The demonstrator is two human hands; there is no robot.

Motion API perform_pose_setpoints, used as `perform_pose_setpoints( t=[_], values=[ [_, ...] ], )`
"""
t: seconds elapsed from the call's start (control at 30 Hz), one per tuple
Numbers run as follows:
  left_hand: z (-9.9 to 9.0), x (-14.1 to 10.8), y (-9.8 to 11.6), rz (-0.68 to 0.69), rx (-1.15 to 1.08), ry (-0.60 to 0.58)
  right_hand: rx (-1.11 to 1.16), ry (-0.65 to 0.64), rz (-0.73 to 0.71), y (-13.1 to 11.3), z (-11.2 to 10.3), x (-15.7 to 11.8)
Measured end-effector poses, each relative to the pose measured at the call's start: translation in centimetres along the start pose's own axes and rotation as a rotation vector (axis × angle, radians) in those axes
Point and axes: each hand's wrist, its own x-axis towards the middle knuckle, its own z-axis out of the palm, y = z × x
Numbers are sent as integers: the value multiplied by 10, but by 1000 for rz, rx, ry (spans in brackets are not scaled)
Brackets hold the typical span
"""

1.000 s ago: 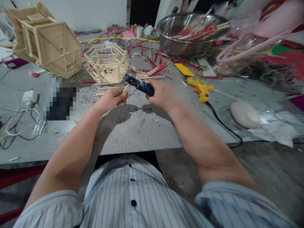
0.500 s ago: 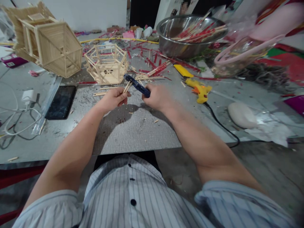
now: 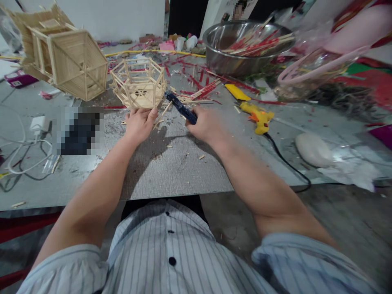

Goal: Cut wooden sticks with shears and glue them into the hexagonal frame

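My right hand (image 3: 203, 124) is closed round the dark blue pliers (image 3: 180, 107), whose tip points up and left beside a thin wooden stick (image 3: 163, 114). My left hand (image 3: 140, 122) lies at the near edge of the open hexagonal stick frame (image 3: 139, 83), palm down with its thumb spread from the fingers. Its fingertips are partly hidden against the frame and the sticks there. Short stick pieces lie on the table around both hands. A larger wooden stick model (image 3: 81, 67) rests on its side at the left.
A steel basin (image 3: 241, 63) of red and plain sticks stands at the back. The yellow glue gun (image 3: 260, 118) and its black cord lie right of my right hand. At left are a blurred-out dark object (image 3: 80, 132) and a white charger (image 3: 39, 124) with cables.
My left hand has moved left and down from the pliers' tip to the frame's near edge, letting go of the sticks it pinched. The pliers have shifted slightly right.
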Motion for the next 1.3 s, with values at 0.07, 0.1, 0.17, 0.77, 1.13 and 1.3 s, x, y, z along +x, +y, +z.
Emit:
perform_pose_setpoints(
  t=[0.07,0.1,0.17,0.77,1.13,1.3],
  values=[
    [1,-2,6,41,-90,-28,4,-12,-14,-2,1,-1],
    [2,-4,10,42,-165,-76,3,-12,-18,-2,1,-2],
    [4,-7,19,8,-337,-184,0,-7,-26,-3,2,-3],
    [7,-6,19,-8,-386,-97,-31,3,-60,-4,-2,-6],
    [13,-6,16,52,-304,-1,-62,-33,-48,-10,-4,-8],
    [11,-9,22,53,-264,52,-72,-47,-59,-12,-3,-8]
  ],
)
